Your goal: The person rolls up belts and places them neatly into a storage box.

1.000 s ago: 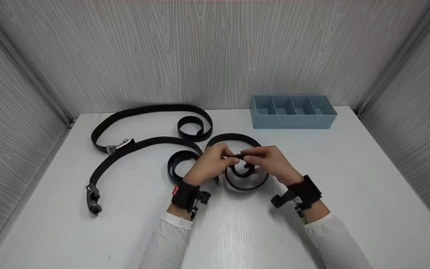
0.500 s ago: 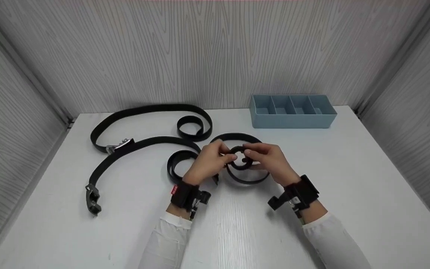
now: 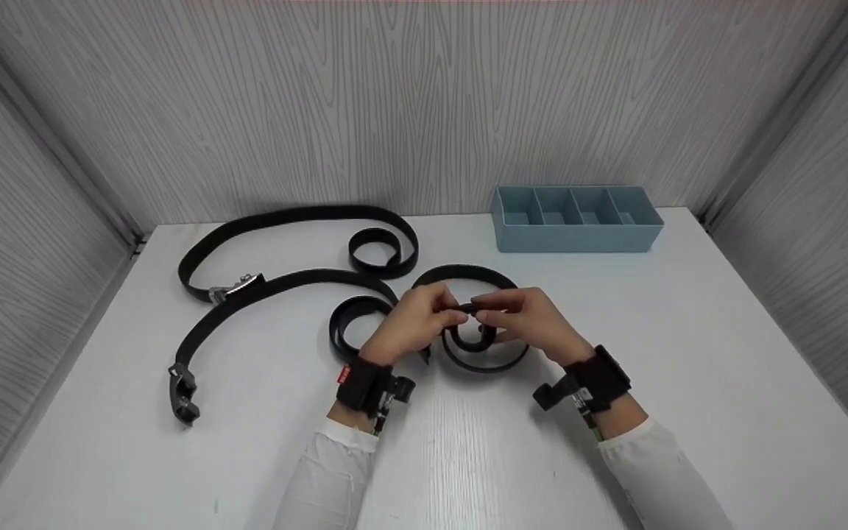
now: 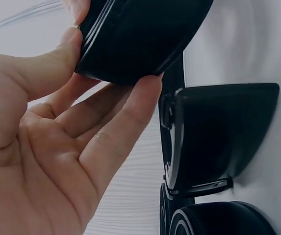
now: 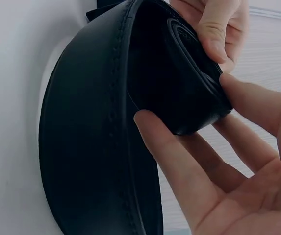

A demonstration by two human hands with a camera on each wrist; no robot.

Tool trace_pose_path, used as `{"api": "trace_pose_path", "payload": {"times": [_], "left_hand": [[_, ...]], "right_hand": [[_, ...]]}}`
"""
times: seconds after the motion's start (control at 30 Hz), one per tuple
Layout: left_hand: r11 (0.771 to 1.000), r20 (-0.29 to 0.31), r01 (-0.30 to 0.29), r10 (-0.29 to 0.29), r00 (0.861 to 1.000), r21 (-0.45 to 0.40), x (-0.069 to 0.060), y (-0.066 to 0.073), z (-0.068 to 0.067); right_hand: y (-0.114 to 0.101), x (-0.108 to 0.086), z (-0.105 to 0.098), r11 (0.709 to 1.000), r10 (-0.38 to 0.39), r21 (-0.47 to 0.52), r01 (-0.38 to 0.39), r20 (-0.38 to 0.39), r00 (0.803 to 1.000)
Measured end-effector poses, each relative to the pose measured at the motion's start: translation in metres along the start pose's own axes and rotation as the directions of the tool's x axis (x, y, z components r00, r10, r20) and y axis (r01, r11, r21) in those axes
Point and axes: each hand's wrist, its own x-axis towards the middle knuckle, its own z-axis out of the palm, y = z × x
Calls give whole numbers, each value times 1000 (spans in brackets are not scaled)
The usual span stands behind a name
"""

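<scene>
L hand (image 3: pixel 411 322) and R hand (image 3: pixel 539 324) both pinch, w/ thumb and fingertips, the coiled black leather belt (image 5: pixel 194 103). Blue 4-compartment box (image 3: pixel 578 239) is btw. 1 and 2 o'clock from it.

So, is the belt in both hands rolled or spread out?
Partly rolled: the belt shows a small coil and a wider, loose loop.

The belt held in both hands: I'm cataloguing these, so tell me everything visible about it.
A black, leather-like belt, stitched along its edge. One part is rolled into a small coil, pinched by the left hand and the right hand; more of it sweeps around that in a wider loop, near the middle of the white table. I can't make out a buckle on it.
</scene>
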Motion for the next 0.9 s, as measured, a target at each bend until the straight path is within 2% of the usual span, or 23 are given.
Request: {"api": "trace_pose_path", "payload": {"times": [0.2,0.47,0.77,0.9], "left_hand": [[998,-28,50,-51,998,-23,-1,1,0],[995,-64,69,-74,995,-73,0,-1,-2],[998,-92,43,-48,995,-54,1,1,-1],[1000,-84,20,-22,996,-22,1,1,-1]], "right_hand": [[0,1,3,994,39,109,-31,-78,996],[2,1,7,976,41,217,-3,-174,984],[1,4,6,978,58,209,-23,-166,984],[1,4,6,984,79,168,-58,-120,990]]}}
